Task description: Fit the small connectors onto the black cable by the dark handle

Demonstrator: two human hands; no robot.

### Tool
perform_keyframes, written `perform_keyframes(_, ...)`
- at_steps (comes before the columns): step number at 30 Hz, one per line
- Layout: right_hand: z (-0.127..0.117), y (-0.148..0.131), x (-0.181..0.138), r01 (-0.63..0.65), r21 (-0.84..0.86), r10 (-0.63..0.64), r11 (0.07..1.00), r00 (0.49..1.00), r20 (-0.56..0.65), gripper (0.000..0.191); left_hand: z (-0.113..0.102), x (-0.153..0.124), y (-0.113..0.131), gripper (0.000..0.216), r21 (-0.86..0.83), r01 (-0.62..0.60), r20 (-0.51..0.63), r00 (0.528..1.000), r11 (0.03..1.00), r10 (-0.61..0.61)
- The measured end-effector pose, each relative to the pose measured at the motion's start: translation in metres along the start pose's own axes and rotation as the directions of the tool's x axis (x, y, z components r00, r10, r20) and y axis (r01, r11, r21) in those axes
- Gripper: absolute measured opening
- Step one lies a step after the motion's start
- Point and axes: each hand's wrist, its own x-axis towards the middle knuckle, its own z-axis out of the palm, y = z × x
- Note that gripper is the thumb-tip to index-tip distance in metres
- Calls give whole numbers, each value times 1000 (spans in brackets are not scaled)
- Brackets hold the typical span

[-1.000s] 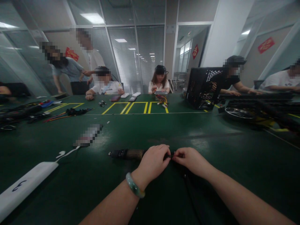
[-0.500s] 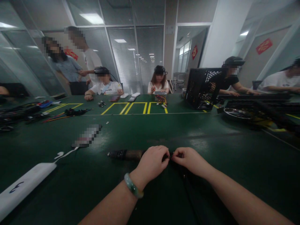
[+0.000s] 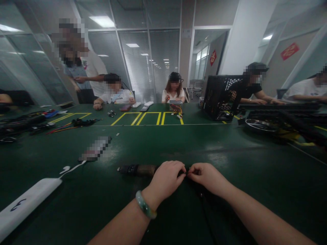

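On the green table in front of me lies a dark tool with a brownish barrel (image 3: 145, 170), much like an electric screwdriver, its narrow tip pointing left. My left hand (image 3: 167, 178) rests over the tool's right part, thumb and fingertips closed in a pinch. Right beside it, my right hand (image 3: 204, 175) pinches too, its fingertips almost meeting the left ones. Whatever small dark thing is between the fingertips is too small to make out. A thin black cable (image 3: 208, 214) runs down the table from below my right hand.
At left sit a white power bank-like block (image 3: 30, 200), a white cable and a phone (image 3: 95, 148). Cable bundles (image 3: 79, 122) lie farther left. A black computer case (image 3: 219, 97) stands back right, near a round fan-like part (image 3: 260, 124). Several people are around the table.
My hands keep almost the same pinching pose beside the tool. In the background at left, a standing person has moved left, partly covering another person.
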Motion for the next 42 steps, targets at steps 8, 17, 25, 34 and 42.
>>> perform_keyframes(8, -2, -5, -1, -15, -20, 16, 1000, 1000, 21, 17, -4, -1, 4, 8, 7, -6, 7, 1000, 1000, 6)
perform_keyframes(17, 0, -2, 0, -10, -37, 10, 999, 1000, 4, 17, -3, -2, 3, 23, -16, -20, 3, 1000, 1000, 20)
perform_keyframes(25, -1, -3, -1, 7, -77, -8, 997, 1000, -19, 16, -2, -3, 3, 15, -15, 11, 1, 1000, 1000, -11)
perform_keyframes(34, -2, -5, -2, 28, -123, -32, 992, 999, -26, 16, -5, -3, 6, 13, 2, -20, 10, 1000, 1000, 20)
perform_keyframes(42, -1, -5, -1, 39, -100, -43, 994, 998, -36, 16, -3, 0, 3, 12, 14, 42, 22, 999, 999, -43)
